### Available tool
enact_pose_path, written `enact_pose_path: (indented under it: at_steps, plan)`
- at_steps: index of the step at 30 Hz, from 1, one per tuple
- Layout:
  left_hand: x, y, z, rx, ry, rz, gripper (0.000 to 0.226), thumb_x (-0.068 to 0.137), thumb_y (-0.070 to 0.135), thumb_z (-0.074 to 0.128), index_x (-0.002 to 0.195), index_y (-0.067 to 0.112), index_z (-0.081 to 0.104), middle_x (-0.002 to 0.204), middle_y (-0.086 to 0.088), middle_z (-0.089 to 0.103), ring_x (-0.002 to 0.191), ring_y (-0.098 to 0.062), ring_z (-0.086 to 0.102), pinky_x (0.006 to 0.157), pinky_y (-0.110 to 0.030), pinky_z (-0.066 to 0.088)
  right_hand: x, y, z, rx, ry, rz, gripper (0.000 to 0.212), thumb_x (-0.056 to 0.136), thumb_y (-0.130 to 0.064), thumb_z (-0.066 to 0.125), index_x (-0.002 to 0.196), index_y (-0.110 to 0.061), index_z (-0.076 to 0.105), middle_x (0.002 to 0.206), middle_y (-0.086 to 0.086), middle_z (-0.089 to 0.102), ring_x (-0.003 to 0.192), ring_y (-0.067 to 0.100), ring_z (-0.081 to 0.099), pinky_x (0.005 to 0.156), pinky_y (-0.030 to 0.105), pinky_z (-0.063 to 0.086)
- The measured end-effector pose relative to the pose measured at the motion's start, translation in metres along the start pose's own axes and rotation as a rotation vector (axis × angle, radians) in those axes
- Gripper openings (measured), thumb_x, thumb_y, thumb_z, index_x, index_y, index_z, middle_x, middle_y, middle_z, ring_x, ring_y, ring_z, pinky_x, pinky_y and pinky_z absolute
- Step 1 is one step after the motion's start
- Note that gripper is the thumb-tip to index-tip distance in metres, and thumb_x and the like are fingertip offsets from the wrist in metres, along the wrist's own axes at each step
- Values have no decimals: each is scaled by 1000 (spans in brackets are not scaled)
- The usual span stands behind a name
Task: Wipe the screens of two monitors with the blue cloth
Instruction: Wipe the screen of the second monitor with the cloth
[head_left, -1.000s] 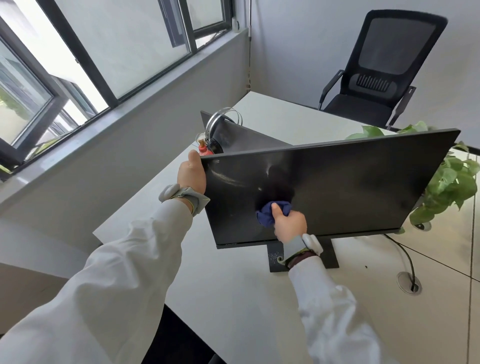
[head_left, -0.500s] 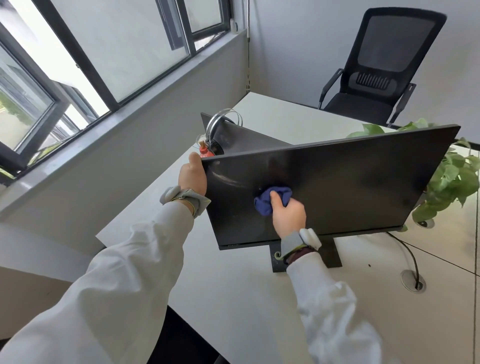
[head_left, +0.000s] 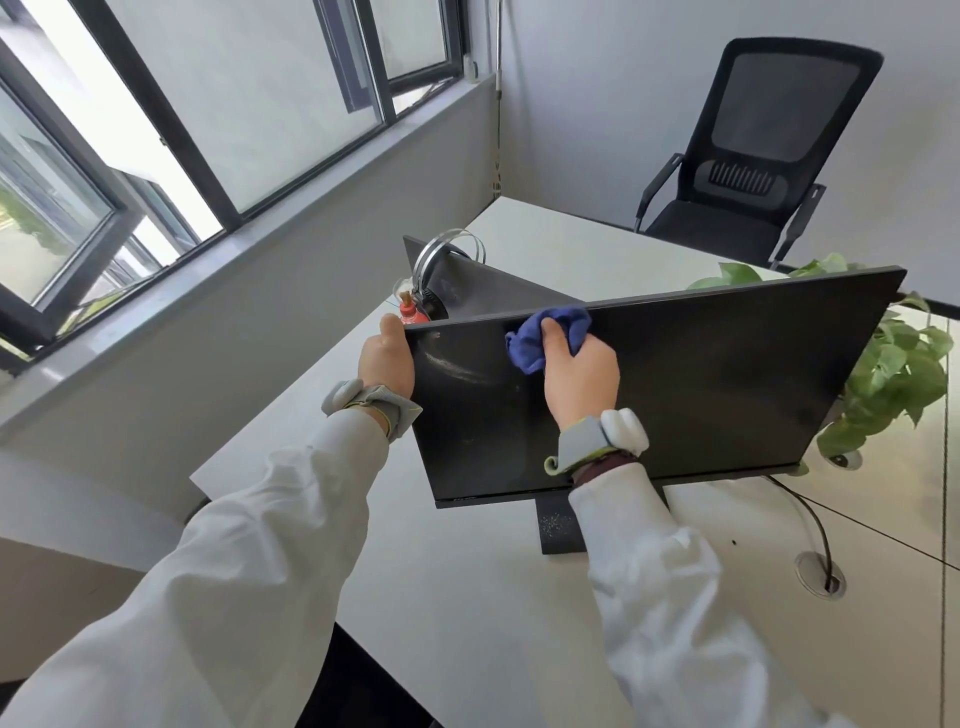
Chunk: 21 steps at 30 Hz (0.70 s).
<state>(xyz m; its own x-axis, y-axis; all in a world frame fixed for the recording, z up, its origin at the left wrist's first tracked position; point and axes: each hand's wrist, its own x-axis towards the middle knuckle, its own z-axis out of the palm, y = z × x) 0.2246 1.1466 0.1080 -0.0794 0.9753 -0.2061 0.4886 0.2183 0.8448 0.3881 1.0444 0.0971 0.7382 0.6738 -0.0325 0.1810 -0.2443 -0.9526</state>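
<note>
Now | right hand (head_left: 579, 371) clamps blue cloth (head_left: 540, 335) at monitor (head_left: 701, 384) top edge; left hand (head_left: 387, 358) grips left edge (screen rightward bare)

one head-worn wide view looks forward and down, close over the desk (head_left: 467, 571)

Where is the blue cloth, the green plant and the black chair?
blue cloth (head_left: 530, 347): head view, on the bunched fabric left of the thumb.
green plant (head_left: 898, 374): head view, on the leaves right of the monitor.
black chair (head_left: 779, 104): head view, on the mesh backrest.
</note>
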Motion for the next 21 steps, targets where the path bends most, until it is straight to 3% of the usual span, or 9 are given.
enact_pose_path:
  at_steps: [7, 12, 17, 21]
  plan:
    - [1, 0, -1, -4, 8, 13, 46, 104, 38, 18, 85, 11, 49, 96, -17, 56, 86, -29, 48, 92, -42, 39, -29, 80, 11, -51, -68, 215, 36, 96, -40, 59, 80, -8, 62, 75, 9, 62, 76, 31, 61, 64, 30, 38]
    - [1, -1, -2, -3, 4, 22, 49, 104, 38, 18, 95, 6, 53, 99, -17, 56, 89, -29, 48, 98, -44, 38, -6, 55, 9, 21, -28, 195, 49, 86, -54, 62, 65, -10, 61, 64, 12, 65, 63, 34, 64, 63, 45, 56]
    - [4, -3, 0, -4, 6, 35, 45, 104, 37, 18, 91, 9, 50, 96, -15, 55, 88, -28, 48, 95, -44, 38, 23, 5, -2, 114, 4, 72, 46, 90, -56, 59, 68, -16, 60, 62, 6, 62, 54, 25, 58, 53, 34, 49]
    - [6, -6, 1, -9, 11, 37, 47, 104, 39, 18, 82, 12, 51, 94, -15, 57, 87, -29, 50, 93, -43, 38, 12, 26, 4, 68, 14, 56, 45, 92, -50, 59, 64, -15, 57, 59, 7, 62, 53, 29, 61, 51, 34, 48]
